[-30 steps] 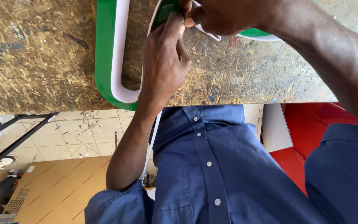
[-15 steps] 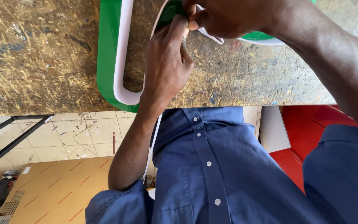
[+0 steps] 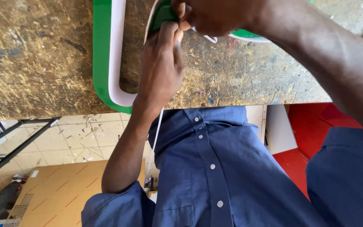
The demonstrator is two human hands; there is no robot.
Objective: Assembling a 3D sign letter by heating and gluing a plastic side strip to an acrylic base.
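- We see the left hand [image 3: 160,71] on the worktable [image 3: 34,59], its back turned to the camera, with the fingers pressed together and bent over the edge of a green curved piece [image 3: 101,54].
- The fingertips of this hand pinch the green rim at the top of the view, just where a white strip [image 3: 117,50] runs along the inner side of the piece.
- The right hand [image 3: 215,17] comes in from the upper right and meets the left hand at the same place; its fingers are closed together on the rim, but what exactly they pinch is hidden, so we cannot tell.
- The green curved piece lies flat on the rough chipboard top, near its front edge, and its rounded end points toward the person.
- A thin white strip end [image 3: 155,138] hangs down from under the left hand, past the table edge, in front of the blue shirt [image 3: 215,168].
- Below the table we see a tiled floor [image 3: 72,134] and a brown cardboard sheet [image 3: 59,193] on it.
- On the right side there is a red surface [image 3: 316,130].
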